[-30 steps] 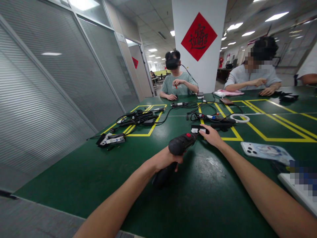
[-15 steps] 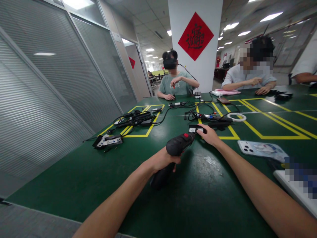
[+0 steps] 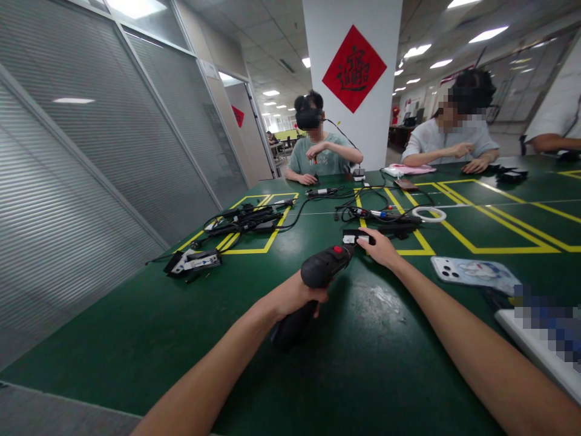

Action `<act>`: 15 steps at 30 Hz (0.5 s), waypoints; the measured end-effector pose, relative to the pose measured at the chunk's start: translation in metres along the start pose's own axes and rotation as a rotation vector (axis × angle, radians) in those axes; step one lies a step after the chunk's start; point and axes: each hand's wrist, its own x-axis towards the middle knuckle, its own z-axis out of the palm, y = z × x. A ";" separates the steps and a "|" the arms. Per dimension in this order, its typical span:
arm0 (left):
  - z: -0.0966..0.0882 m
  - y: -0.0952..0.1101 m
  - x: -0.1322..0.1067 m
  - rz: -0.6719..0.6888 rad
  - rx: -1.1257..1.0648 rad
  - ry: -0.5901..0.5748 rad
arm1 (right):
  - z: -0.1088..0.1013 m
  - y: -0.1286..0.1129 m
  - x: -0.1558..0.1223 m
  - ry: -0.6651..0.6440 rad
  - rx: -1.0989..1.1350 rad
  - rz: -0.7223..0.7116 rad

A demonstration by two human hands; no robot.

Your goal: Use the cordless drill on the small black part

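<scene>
My left hand [image 3: 305, 292] is wrapped round the grip of a black cordless drill [image 3: 321, 267] with a red button on top. The drill's nose points away from me and meets, or nearly meets, a small black part with a white label [image 3: 350, 239]; whether its tip touches cannot be made out. That part is gripped at its right end by the fingers of my right hand [image 3: 379, 245], low over the green table [image 3: 254, 290]. Part of the drill's handle hides behind my left hand.
Tangled black cables [image 3: 249, 218] lie at the left, near a black-and-white part [image 3: 193, 262]. More cables, a white ring [image 3: 429, 214] and a patterned phone [image 3: 474, 274] are at the right. Two people [image 3: 324, 156] sit across the table, and part of another person shows at the far right.
The view has shifted slightly, so everything sits a little further left. Both hands keep their hold on the drill and the small black part, with hardly any movement between them.
</scene>
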 end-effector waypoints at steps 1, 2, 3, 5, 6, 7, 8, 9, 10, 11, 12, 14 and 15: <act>0.000 0.002 0.000 -0.011 -0.001 0.006 | 0.000 0.000 0.000 0.001 0.000 -0.001; 0.000 0.003 0.000 -0.018 -0.002 0.009 | 0.000 0.000 0.000 0.002 0.000 -0.001; 0.000 0.003 0.000 -0.020 -0.002 0.011 | 0.001 0.000 0.000 0.003 -0.001 -0.002; 0.000 0.002 0.000 -0.009 0.000 0.008 | 0.001 0.000 0.000 0.005 -0.001 -0.002; 0.000 0.001 0.001 -0.002 0.001 0.005 | 0.001 0.000 0.000 0.005 -0.001 -0.002; 0.000 0.000 0.001 0.003 0.002 0.003 | 0.000 -0.001 0.000 0.005 -0.001 -0.003; 0.000 -0.002 0.002 0.008 0.002 0.002 | 0.000 -0.001 0.000 0.005 0.000 -0.003; 0.000 -0.002 0.002 0.013 0.002 0.003 | 0.000 -0.001 0.000 0.004 0.000 -0.003; 0.000 -0.003 0.002 0.016 0.001 0.006 | 0.000 -0.001 0.000 0.005 0.001 -0.002; 0.000 -0.003 0.002 0.015 -0.002 0.012 | 0.000 -0.001 0.000 0.004 0.002 -0.001; 0.000 -0.003 0.002 0.010 -0.006 0.021 | 0.000 -0.001 0.000 0.004 0.002 0.001; 0.000 -0.001 0.002 -0.008 -0.014 0.038 | 0.000 -0.001 0.000 0.004 0.002 0.005; 0.001 0.000 0.001 -0.018 -0.017 0.038 | 0.000 0.000 0.000 0.003 0.002 0.007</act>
